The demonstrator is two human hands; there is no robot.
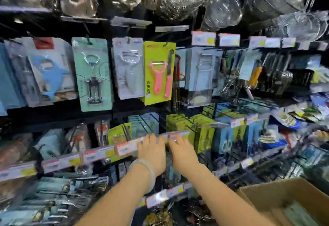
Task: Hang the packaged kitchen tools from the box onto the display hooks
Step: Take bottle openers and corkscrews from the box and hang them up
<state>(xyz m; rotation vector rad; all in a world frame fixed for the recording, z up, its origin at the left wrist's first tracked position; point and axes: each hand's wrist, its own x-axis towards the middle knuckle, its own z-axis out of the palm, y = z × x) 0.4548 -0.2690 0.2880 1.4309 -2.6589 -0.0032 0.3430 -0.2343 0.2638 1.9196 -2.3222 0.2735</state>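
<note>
Both hands reach up to the middle rail of a shop rack full of hanging packs. The left hand (152, 151) has a pale bracelet (145, 170) on its wrist. Its fingers lie fairly straight on the strip of price tags (124, 148) at the front edge of that rail, and it grips nothing I can see. The right hand (182, 152) is just beside it, with its fingertips at the same strip. The picture is blurry there, so I cannot tell if this hand holds a pack or only touches the rail.

Behind the fingers, green packs (179, 123) hang on black hooks (188, 121), and blue packs (226, 140) hang to the right of them.

The box (277, 199) is brown cardboard and sits open at the bottom right corner of the view, near the right arm. Something pale green lies inside it, too blurred to name.

On the row above hang a corkscrew pack (92, 74), a white peeler pack (129, 68) and a yellow pack with a pink peeler (158, 72). To the left of them is a pack with a blue shape (51, 76). Shiny metal strainers (222, 10) and bowls hang along the top edge of the rack
</note>
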